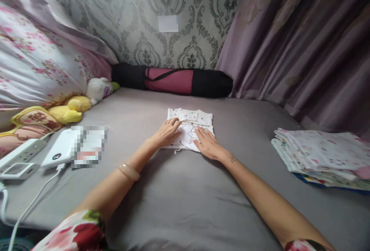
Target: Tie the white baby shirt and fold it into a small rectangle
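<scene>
A small white printed baby garment [189, 128] lies partly folded on the grey bed sheet [185, 189], its far edge turned over and a white tie string at the near edge. On its left side rests my left hand [168, 132], fingers stretched forward over the cloth. My right hand [208, 144] lies flat on the right side, fingers spread across a line drawing on the fabric. Neither hand grips anything. The cloth beneath both palms is hidden.
Folded printed cloths [320, 150] are stacked at the right. A white power bank [59, 150], a power strip [24, 152] and cables lie left. Plush toys [73, 108] sit beyond them. A black and maroon long bag [170, 80] lies against the wall; purple curtains [289, 42] hang right.
</scene>
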A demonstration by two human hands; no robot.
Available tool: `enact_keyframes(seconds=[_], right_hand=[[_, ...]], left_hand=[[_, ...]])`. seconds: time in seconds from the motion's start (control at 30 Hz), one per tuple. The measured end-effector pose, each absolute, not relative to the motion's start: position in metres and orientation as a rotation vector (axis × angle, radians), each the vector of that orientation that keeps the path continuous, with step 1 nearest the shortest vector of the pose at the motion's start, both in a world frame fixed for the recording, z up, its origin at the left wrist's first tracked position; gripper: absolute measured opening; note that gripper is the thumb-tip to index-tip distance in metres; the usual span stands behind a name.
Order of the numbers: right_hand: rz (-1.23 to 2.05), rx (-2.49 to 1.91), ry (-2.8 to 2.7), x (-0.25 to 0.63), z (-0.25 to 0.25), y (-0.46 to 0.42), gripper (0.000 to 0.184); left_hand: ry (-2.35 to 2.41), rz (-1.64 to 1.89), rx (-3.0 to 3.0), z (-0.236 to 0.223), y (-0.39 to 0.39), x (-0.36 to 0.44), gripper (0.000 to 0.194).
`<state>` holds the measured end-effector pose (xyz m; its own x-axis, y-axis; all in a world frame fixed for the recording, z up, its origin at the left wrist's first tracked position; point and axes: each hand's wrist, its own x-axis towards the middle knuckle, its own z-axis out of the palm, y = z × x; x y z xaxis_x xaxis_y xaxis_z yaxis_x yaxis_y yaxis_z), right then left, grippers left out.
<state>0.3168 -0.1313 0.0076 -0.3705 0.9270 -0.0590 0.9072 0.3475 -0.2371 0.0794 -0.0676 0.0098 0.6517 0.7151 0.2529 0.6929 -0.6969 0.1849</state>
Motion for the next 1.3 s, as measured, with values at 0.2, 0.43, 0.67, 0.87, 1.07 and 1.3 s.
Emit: enact_keyframes(seconds=[0.2,0.43,0.67,0.87,1.07,1.3], right_hand=[[0.416,-1.645,-2.548,0.317,0.011,-0.151,0.058],[0.310,-1.610,-2.621,0.313,0.012,-0.155,0.049],[0.271,-1.629,-2.645,0.313,0.009,-0.155,0.054],[0.263,-1.610,-2.678,0.314,0.009,-0.152,0.057],[0.307,-1.504,-2.699,0.325,0.014,-0.160,0.052],[0.258,-1.348,-2.673,0.354,0.019,-0.184,0.045]], left_hand=[[0.743,0.366,2.775,0.026,-0.096,0.075,0.028],[0.690,0.301,2.935,0.021,-0.100,0.083,0.032],[0.714,0.266,3.032,0.021,-0.100,0.079,0.020],[0.737,0.280,2.982,0.025,-0.108,0.070,0.028],[0.698,0.367,2.899,0.023,-0.120,0.054,0.031],[0.921,0.394,2.887,0.019,-0.129,0.026,0.035]])
